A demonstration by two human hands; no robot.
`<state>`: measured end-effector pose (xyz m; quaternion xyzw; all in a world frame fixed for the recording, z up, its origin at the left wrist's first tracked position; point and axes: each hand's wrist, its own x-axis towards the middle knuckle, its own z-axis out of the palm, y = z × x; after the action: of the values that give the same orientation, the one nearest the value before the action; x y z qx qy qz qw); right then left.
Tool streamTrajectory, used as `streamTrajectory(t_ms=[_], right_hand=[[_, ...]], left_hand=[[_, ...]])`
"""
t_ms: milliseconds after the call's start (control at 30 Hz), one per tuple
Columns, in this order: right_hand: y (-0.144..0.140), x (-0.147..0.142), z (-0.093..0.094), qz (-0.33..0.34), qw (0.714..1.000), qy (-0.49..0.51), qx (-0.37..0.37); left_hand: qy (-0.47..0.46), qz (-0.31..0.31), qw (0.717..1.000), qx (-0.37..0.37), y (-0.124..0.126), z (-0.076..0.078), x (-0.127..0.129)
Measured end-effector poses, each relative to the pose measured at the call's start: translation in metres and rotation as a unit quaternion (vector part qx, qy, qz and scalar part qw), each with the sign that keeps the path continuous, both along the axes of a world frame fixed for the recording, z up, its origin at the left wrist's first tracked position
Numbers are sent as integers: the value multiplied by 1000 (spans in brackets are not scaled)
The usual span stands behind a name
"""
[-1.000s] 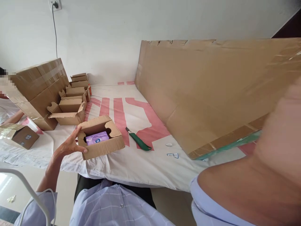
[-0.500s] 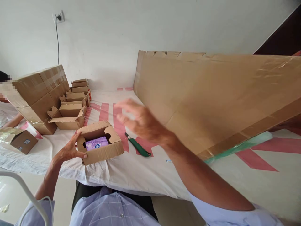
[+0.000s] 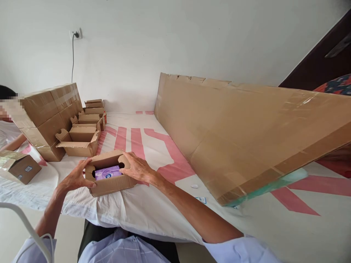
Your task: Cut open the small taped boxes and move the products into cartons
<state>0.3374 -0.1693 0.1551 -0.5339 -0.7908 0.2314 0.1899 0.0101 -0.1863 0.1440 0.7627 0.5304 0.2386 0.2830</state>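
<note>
Box of brown cardboard (image 3: 111, 186), open-topped, sits near the front edge of a white-and-pink cloth (image 3: 175, 215), 1 purple printed packet (image 3: 108, 173) inside. Left hand (image 3: 76, 179) grips its left end; right hand (image 3: 139, 167) clasps its right end.

Your box (image 3: 109, 187) is plain brown, same as the open boxes (image 3: 78, 149), stack (image 3: 41, 109) and big carton (image 3: 233, 131); the pack (image 3: 105, 172) in it is purple with a blue logo. Cloth (image 3: 161, 208) is white with broad pinkish-red stripes, your shirt (image 3: 124, 250) pale lilac-blue with thin white check lines, your trousers (image 3: 94, 235) black. Wall (image 3: 131, 44) is off-white, cord (image 3: 72, 58) dark grey, door (image 3: 320, 58) dark brown, fabric (image 3: 338, 86) beside it red with a dark blue pattern.
</note>
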Motion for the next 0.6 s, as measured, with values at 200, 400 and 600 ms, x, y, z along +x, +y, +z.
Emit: streamTrajectory(t_ms=[200, 400, 600], right_hand=[[3, -12, 4, -32, 998, -58, -5], [10, -6, -1, -53, 998, -28, -20], [7, -17, -2, -68, 995, -76, -10]], left_hand=[[7, 11, 1000, -17, -5, -4, -3], [-8, -3, 1000, 7, -9, -12, -2], [-13, -10, 1000, 24, -8, -18, -2]])
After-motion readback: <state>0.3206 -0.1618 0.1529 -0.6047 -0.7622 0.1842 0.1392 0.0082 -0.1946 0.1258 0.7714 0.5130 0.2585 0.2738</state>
